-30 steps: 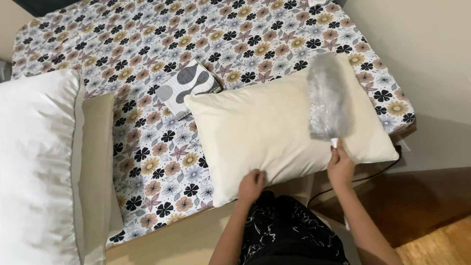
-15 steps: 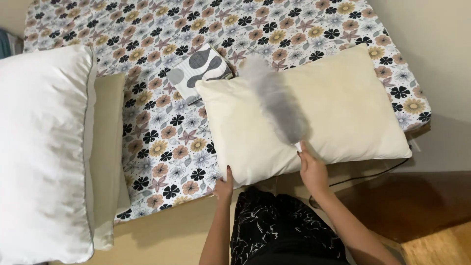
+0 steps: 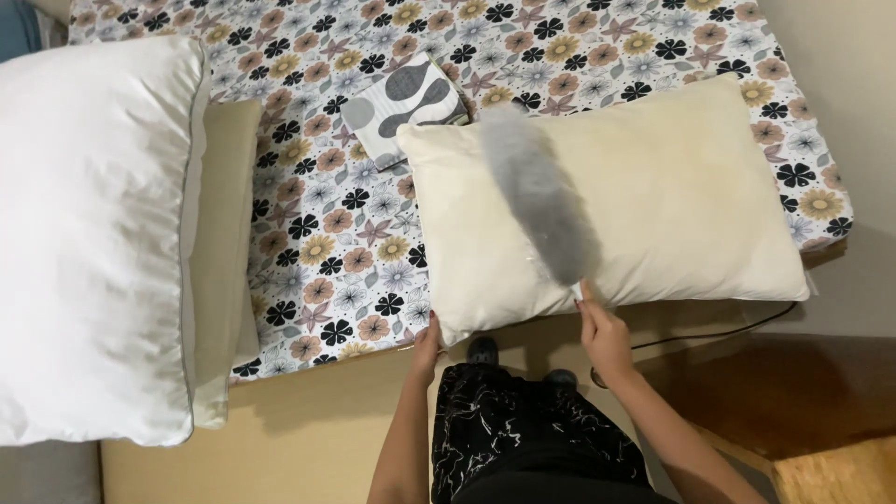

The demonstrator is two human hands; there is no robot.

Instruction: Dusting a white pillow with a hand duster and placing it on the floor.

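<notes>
**Dusting the pillow face: grip, brace and stroke**

The right hand (image 3: 605, 334) has its fingers clamped around the short handle of the grey fluffy duster (image 3: 539, 205). The duster head lies diagonally across the left half of the cream pillow (image 3: 653, 201), blurred in this view, so its exact contact with the fabric cannot be confirmed. The left hand (image 3: 427, 343) grips the pillow's near left corner; whether its fingers are together or apart cannot be told, as they curl under the edge.

The pillow rests on the floral bedsheet (image 3: 345, 243), close to the bed's near edge, with a folded grey-and-white patterned cloth (image 3: 406, 107) touching its far left corner. A large white pillow (image 3: 93, 233) lies well apart at the left.

For a clean pass:
- Keep the braced corner pinned so the pillow does not slide.
- Hold the handle low so the head lies flat.
- Use light, overlapping strokes.
- Sweep towards the open floor side, not towards the folded cloth.
</notes>
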